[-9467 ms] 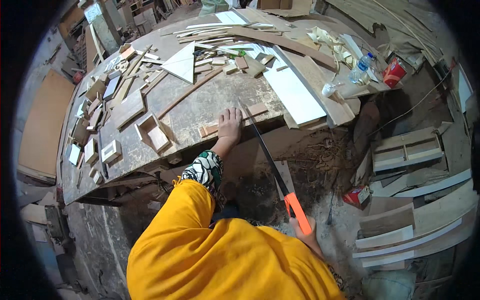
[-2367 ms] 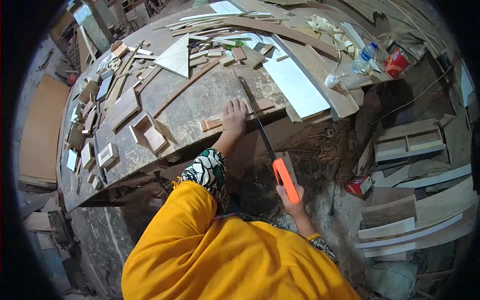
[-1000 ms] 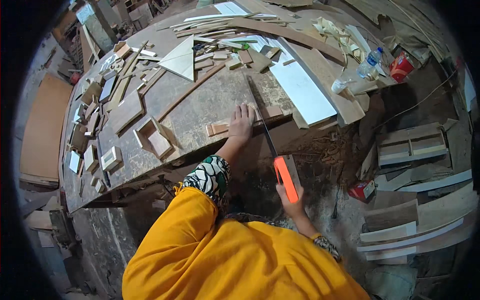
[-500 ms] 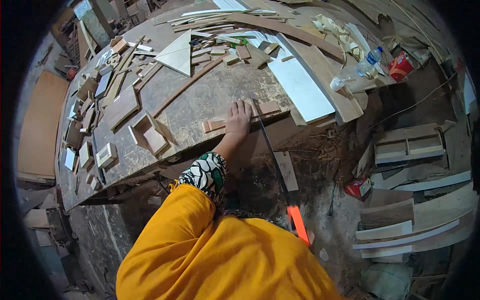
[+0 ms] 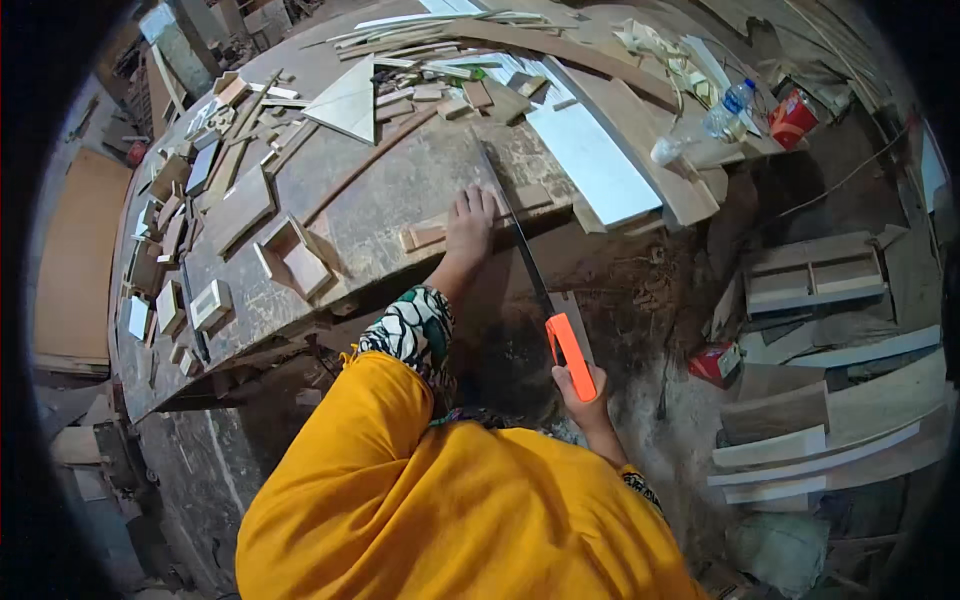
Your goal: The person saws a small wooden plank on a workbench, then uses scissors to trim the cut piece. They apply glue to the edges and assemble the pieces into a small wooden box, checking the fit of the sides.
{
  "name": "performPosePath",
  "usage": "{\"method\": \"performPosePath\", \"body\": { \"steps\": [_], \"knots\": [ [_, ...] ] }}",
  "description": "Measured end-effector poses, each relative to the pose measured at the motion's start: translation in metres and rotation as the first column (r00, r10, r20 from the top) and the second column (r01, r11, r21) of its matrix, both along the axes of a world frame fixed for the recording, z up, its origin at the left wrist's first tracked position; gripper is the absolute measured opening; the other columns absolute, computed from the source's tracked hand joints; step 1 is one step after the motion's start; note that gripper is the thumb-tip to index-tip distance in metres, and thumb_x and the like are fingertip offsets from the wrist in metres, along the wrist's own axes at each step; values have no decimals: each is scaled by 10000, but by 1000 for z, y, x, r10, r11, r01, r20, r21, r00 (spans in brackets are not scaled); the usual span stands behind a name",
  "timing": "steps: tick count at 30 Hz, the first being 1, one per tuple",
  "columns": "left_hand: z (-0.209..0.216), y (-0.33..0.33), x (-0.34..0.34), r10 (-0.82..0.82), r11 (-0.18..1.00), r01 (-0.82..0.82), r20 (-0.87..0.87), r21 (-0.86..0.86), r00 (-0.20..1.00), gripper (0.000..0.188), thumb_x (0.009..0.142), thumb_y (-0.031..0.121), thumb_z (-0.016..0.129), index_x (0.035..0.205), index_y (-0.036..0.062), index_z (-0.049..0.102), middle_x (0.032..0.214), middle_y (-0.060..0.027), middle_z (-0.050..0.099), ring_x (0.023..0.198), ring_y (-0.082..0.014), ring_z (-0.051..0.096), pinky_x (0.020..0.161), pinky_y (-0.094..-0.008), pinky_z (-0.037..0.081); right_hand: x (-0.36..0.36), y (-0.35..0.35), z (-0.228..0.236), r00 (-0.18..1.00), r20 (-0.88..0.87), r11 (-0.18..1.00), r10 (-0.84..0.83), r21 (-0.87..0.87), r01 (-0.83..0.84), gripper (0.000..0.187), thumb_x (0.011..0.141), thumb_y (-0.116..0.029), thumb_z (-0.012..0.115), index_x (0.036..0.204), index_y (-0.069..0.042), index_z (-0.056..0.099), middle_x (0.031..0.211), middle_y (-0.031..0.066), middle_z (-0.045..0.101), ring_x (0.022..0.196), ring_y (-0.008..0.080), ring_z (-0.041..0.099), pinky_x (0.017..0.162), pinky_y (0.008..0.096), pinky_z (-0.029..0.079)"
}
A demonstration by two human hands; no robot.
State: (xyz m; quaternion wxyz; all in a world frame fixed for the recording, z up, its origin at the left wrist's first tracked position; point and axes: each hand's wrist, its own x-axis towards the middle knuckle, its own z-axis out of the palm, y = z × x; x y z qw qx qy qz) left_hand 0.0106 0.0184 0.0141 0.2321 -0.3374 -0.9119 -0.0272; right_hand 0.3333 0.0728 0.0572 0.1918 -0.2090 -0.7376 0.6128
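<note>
My left hand (image 5: pixel 468 228) lies flat across a narrow wooden strip (image 5: pixel 427 235) at the workbench's near edge, its fingers stretched out over it. Just right of those fingers, the dark blade of a handsaw (image 5: pixel 527 255) crosses the strip, its tip reaching over the benchtop. My right hand (image 5: pixel 583 392) is closed around the saw's orange handle, low and to the right, out past the bench edge. Part of the strip is hidden beneath my left hand.
Small open wooden boxes (image 5: pixel 293 258) and offcuts crowd the workbench (image 5: pixel 375 200)'s left side. A white board (image 5: pixel 595 165) lies right of the saw tip, with a plastic bottle (image 5: pixel 728 108) beyond. Boards (image 5: pixel 790 395) and a divided wooden frame (image 5: pixel 815 278) lie at the lower right.
The saw has moved forward, away from me, so more blade extends over the bench. My right hand has come into fuller view with it. My left hand stays on the strip.
</note>
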Motion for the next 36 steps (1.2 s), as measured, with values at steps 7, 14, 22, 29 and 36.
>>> {"method": "performPosePath", "body": {
  "steps": [7, 14, 22, 29, 36],
  "knots": [
    [-10, -2, -7, -12, 1000, 12, -19, 5, 1000, 402, 828, 138, 507, 1205, 0, 477, 1308, -209, 473, 1188, -394, 461, 965, -448, 397, 88, -3, -14, 940, 339, 945, -28, 316, -86, 270, 843, -153, 687, 668, -32, 521, 538, 18, 444, 469, 129, 393, 465, 315, 341],
    [-12, -5, -7, -28, 999, 29, 34, -38, 999, 456, 825, 149, 521, 1255, 15, 453, 1352, -203, 437, 1246, -395, 411, 1009, -439, 357, 43, 8, 2, 991, 105, 990, 87, 102, -98, 315, 851, -143, 651, 601, -29, 497, 499, 62, 431, 441, 200, 422, 444, 342, 314],
    [-5, -7, -5, 0, 1000, 0, 16, -19, 1000, 501, 826, 124, 536, 1297, 20, 404, 1362, -178, 412, 1251, -370, 402, 1006, -418, 369, 84, -5, 7, 995, 39, 858, 87, 504, -95, 401, 879, -196, 653, 601, -39, 410, 498, 6, 343, 441, 113, 301, 426, 309, 277],
    [-11, -3, -7, -35, 999, 35, 5, -26, 999, 428, 845, 129, 488, 1250, -8, 457, 1345, -192, 448, 1214, -391, 446, 989, -433, 381, 26, -1, 9, 998, 42, 990, 55, 129, -60, 312, 859, -131, 659, 645, -22, 460, 503, 47, 392, 444, 154, 368, 436, 319, 304],
    [-8, -3, -7, -8, 1000, 8, 35, 2, 999, 432, 831, 125, 507, 1241, -4, 463, 1339, -202, 450, 1224, -394, 438, 979, -444, 384, 92, 2, -14, 997, 62, 990, 45, 128, -53, 359, 844, -146, 683, 602, -13, 454, 482, 45, 377, 403, 169, 367, 416, 329, 307]
  ]
}}
